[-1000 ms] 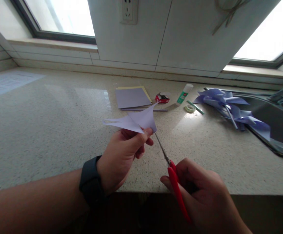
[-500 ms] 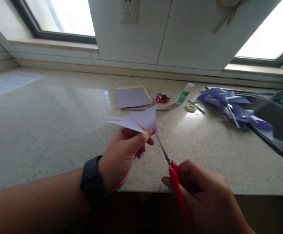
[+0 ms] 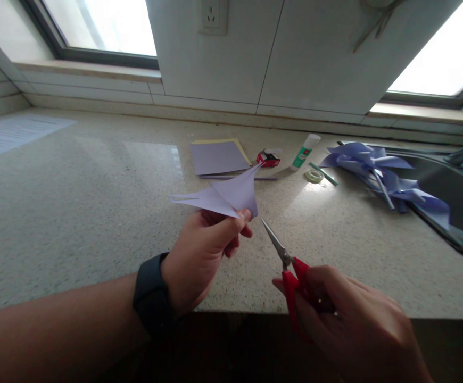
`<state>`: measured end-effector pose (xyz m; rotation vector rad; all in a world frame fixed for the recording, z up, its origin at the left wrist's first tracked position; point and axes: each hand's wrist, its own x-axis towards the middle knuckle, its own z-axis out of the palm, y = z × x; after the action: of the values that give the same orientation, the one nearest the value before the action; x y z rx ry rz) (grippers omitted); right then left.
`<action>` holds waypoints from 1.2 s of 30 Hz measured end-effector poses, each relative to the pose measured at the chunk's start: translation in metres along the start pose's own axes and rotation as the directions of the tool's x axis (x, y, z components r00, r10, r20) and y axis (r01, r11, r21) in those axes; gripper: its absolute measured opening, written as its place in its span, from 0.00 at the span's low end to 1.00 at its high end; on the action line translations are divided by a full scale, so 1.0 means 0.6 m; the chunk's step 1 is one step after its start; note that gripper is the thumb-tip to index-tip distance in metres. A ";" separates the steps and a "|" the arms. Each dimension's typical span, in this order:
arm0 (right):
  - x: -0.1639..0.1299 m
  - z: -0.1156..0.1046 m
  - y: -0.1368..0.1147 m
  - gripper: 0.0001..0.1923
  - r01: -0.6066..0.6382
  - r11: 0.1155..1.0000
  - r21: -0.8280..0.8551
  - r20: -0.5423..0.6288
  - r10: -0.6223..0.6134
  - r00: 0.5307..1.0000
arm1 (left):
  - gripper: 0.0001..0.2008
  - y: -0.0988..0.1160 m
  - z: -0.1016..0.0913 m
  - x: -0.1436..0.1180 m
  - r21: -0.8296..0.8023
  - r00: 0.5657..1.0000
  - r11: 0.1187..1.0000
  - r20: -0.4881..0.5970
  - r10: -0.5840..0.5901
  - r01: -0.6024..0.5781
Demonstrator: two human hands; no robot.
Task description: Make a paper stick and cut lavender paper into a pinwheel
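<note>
My left hand pinches a folded, partly cut lavender paper between thumb and fingers, holding it above the speckled counter. A dark watch sits on that wrist. My right hand grips red-handled scissors near the counter's front edge. Their blades are together and point up-left toward the paper, a short gap away from it.
Behind the paper lie a stack of lavender and yellow sheets, a small red box, a glue stick, a tape roll and a green stick. Finished lavender pinwheels rest at the sink's rim. A printed sheet lies far left.
The scissors have drawn back from the paper toward the lower right, blades now clear of it. My left hand keeps the paper in the same place.
</note>
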<state>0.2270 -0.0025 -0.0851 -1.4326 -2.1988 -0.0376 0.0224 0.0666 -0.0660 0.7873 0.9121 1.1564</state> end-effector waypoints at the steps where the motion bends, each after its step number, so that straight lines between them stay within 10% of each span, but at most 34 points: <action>1: 0.000 -0.001 0.001 0.11 0.000 1.000 0.001 -0.003 0.000 1.000 | 0.08 0.000 0.000 0.000 -0.004 1.000 1.000 -0.002 0.001 -0.001; 36: 0.024 -0.017 0.037 0.18 -0.396 0.859 0.323 0.134 0.373 0.918 | 0.07 -0.017 -0.011 0.009 0.218 0.981 0.970 0.186 0.064 -0.105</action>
<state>0.2455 0.0165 -0.0758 -1.6499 -1.8087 0.5189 0.0214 0.0697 -0.0787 1.1074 0.8773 1.0472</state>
